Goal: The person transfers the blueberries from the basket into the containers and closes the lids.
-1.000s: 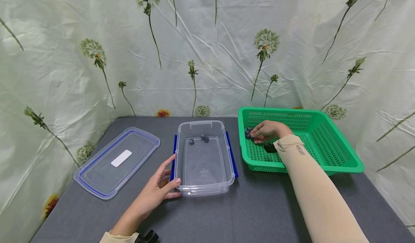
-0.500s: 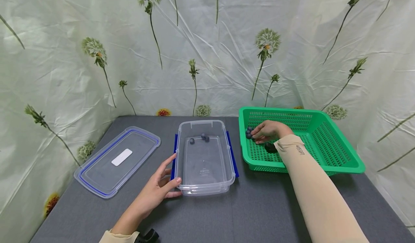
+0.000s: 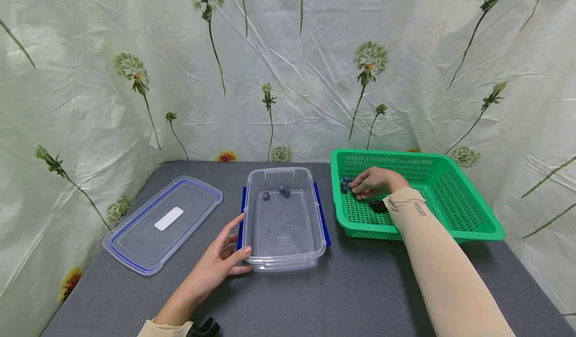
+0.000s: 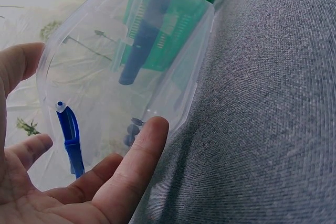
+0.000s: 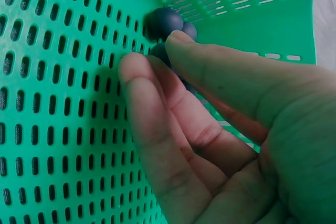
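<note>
My left hand [image 3: 213, 264] rests against the near left corner of a clear plastic box [image 3: 288, 227], fingers spread along its side and blue latch. In the left wrist view the fingers [image 4: 131, 177] lie against the box wall. A few blueberries [image 3: 266, 196] sit toward the far end inside it. My right hand [image 3: 375, 182] is down in a green slotted basket [image 3: 472, 197], at its left end. Thumb and fingertips pinch a blueberry [image 5: 160, 52], partly hidden behind them. More blueberries [image 5: 167, 22] lie just beyond, in the basket corner.
A clear lid [image 3: 189, 217] with a blue seal and white label lies flat left of the box. A grey cloth [image 3: 288, 307] covers the table. Behind hangs a pale curtain [image 3: 315, 87] with dandelion print. The basket's raised rim surrounds my right hand.
My right hand has shifted very slightly to the right by the blueberries. The left hand, box and lid stay where they were.
</note>
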### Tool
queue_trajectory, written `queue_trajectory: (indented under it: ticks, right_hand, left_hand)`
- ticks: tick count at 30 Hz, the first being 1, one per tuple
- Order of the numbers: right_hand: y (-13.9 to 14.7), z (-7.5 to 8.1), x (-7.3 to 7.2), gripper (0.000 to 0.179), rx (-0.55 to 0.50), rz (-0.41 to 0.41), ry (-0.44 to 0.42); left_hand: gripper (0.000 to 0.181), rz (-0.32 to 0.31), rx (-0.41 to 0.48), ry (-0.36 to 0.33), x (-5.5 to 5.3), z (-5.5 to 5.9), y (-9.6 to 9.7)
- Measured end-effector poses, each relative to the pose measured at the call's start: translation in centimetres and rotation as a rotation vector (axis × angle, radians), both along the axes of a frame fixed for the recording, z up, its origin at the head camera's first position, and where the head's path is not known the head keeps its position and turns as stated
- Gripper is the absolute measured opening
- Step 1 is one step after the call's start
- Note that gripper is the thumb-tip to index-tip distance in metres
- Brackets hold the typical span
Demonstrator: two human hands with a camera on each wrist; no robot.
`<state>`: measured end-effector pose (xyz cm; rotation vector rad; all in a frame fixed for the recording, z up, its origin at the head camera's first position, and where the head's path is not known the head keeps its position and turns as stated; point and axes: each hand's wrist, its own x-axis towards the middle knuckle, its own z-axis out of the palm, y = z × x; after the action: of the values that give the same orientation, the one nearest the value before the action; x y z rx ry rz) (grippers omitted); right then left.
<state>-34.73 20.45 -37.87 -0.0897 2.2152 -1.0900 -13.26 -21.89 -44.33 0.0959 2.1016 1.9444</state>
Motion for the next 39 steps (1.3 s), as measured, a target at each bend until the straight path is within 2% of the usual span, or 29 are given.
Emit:
queue_trajectory:
  ticks: [15,21,30,39]
  right_hand:
    - [-0.2,1.1,0.0,0.038,-0.039,-0.003,0.095]
    - [-0.6,1.8,-0.1,0.038,-0.058,0.002,0.142]
    - [-1.3,2.9,-0.3,0.043,-0.100,-0.014,0.153]
    - [-2.3,4.2,0.0,0.044,-0.090,-0.018,0.202]
  left_hand:
    - [0.078,0.034,-0.016,-0.010,0.0,0.1,0.2]
    - [0.079,0.031,-0.020,0.002,0.0,0.0,0.2]
    - [0.079,0.025,-0.021,0.012,0.0,-0.1,0.1]
    - [0.079,0.022,-0.023,0.014,0.0,-0.2,0.0]
